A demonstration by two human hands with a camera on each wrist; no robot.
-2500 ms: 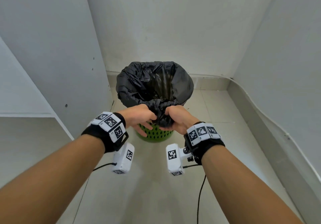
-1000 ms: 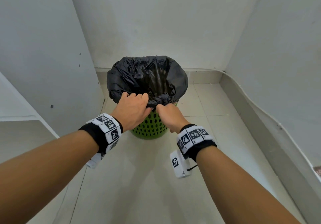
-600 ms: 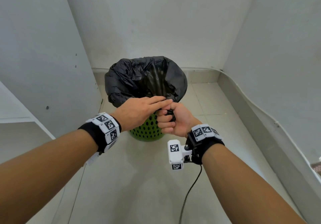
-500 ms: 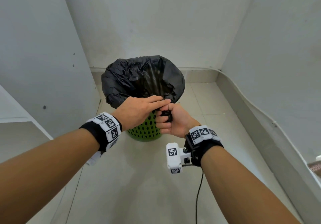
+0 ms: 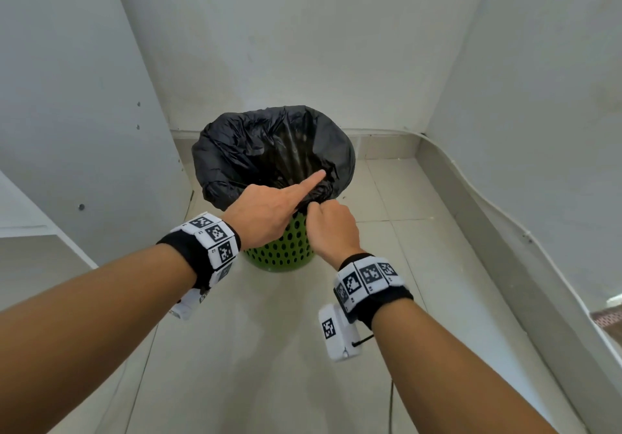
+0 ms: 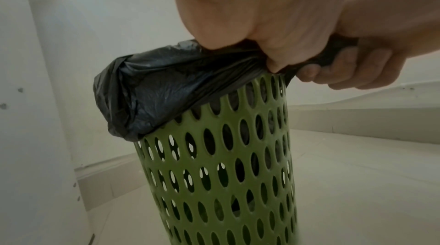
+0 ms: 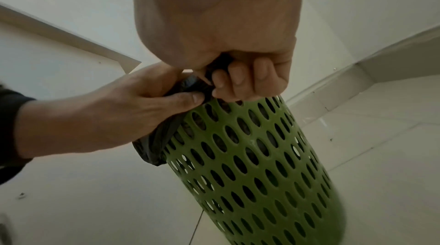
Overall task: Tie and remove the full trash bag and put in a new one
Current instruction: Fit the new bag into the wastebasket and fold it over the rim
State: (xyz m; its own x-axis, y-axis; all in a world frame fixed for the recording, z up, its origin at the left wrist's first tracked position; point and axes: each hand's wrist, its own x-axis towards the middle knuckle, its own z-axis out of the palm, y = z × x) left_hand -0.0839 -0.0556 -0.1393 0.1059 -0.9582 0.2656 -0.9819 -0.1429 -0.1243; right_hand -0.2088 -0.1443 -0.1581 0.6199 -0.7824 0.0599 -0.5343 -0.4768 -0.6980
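You stand in a narrow corner of pale walls (image 5: 303, 40), on a light tiled floor (image 5: 387, 198) that runs away at 12 o'clock. A grey skirting ledge (image 5: 488, 218) sweeps along from 1 to 4 o'clock.

The green perforated bin (image 5: 281, 248) stands upright on the floor at 12 o'clock from your hands, its long axis vertical. The black trash bag (image 5: 255, 144) lines it, its mouth still wide and folded over the rim.

The bag's near edge is bunched at 6 o'clock on the rim, and there both hands meet, touching. Your left hand (image 5: 266, 215) comes in from 8 o'clock, its thumb pinching the gathered plastic while the index finger points straight out across the opening toward 1 o'clock. Your right hand (image 5: 331, 228) comes in from 5 o'clock, fingers curled tight round the same twist of plastic. Neither is nearer; both sit on the bunch.

By my reckoning, the far rim at 12 o'clock still needs freeing before any knot can close.
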